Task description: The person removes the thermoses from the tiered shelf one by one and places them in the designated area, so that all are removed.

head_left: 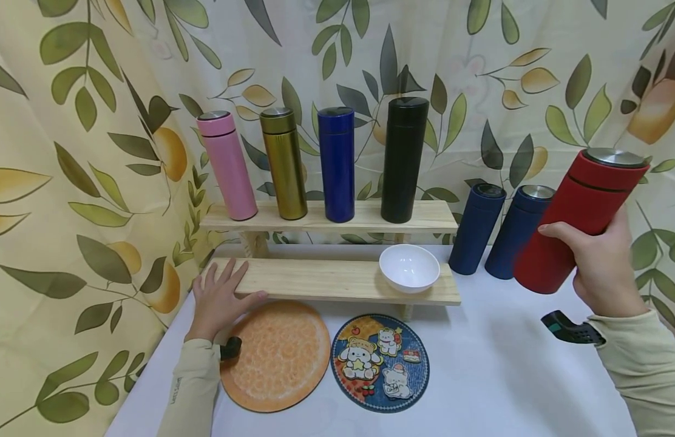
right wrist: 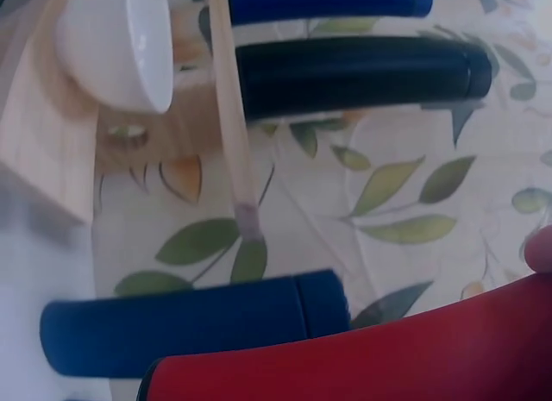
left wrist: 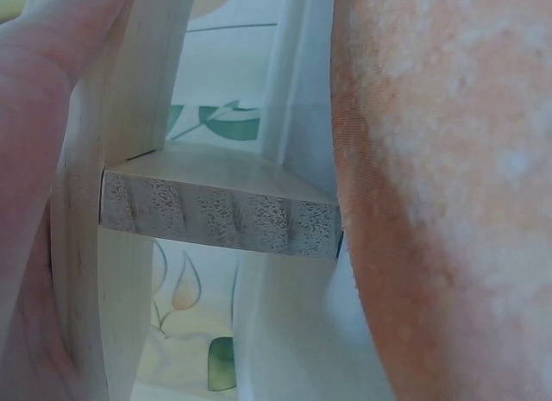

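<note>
My right hand [head_left: 607,261] grips a red thermos flask [head_left: 583,209] with a silver lid, tilted and held up at the right in the head view. The same red flask [right wrist: 371,349] crosses the bottom of the right wrist view. My left hand [head_left: 220,297] rests with fingers spread on the left end of the lower shelf [head_left: 315,276] of a two-tier wooden stand. In the left wrist view its fingers [left wrist: 52,65] lie along the board. A white bowl [head_left: 410,267] sits on the lower shelf's right end.
Pink [head_left: 228,167], gold [head_left: 284,164], blue [head_left: 337,164] and black flasks [head_left: 405,161] line the upper shelf [head_left: 365,212]. Two navy flasks [head_left: 476,230] stand right of the stand. An orange round mat [head_left: 280,358] and a cartoon round mat [head_left: 378,364] lie in front.
</note>
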Tool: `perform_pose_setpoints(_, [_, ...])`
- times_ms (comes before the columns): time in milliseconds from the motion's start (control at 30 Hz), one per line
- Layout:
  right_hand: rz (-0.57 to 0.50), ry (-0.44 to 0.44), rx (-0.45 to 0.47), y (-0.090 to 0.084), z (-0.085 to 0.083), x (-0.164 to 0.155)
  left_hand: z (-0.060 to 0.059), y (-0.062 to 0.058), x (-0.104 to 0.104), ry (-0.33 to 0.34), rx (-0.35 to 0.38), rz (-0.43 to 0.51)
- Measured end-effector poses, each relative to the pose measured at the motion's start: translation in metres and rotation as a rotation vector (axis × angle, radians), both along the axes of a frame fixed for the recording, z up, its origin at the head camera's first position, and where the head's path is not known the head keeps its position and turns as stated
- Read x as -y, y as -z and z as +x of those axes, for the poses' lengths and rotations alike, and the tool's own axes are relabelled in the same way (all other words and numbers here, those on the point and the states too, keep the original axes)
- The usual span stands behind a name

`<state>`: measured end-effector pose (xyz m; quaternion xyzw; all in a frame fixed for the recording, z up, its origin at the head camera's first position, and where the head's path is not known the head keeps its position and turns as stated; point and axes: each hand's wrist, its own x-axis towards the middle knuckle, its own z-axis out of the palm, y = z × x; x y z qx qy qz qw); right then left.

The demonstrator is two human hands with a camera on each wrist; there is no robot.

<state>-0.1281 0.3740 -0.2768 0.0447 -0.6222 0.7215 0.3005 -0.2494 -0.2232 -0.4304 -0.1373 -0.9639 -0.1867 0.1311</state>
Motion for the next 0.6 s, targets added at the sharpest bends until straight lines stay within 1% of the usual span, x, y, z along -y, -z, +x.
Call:
perform_pose_setpoints(133, [0.013,0.031,0.01,0.001,-0.001,-0.009,0.001,-0.001,0.0,-0.003,0.007,-0.002])
perform_pose_setpoints(233, [0.03,0.059,0.033,0.002,0.0,-0.017,0.001,-0.001,0.0,-0.004,0.013,-0.003])
perform_pose_setpoints(433, [0.052,0.108,0.11,0.007,-0.001,-0.033,0.001,0.0,0.0,0.001,0.013,-0.003])
perform_pose_setpoints(600, [0.116,0.16,0.183,0.013,-0.005,-0.046,0.001,0.0,0.0,0.001,0.006,0.007])
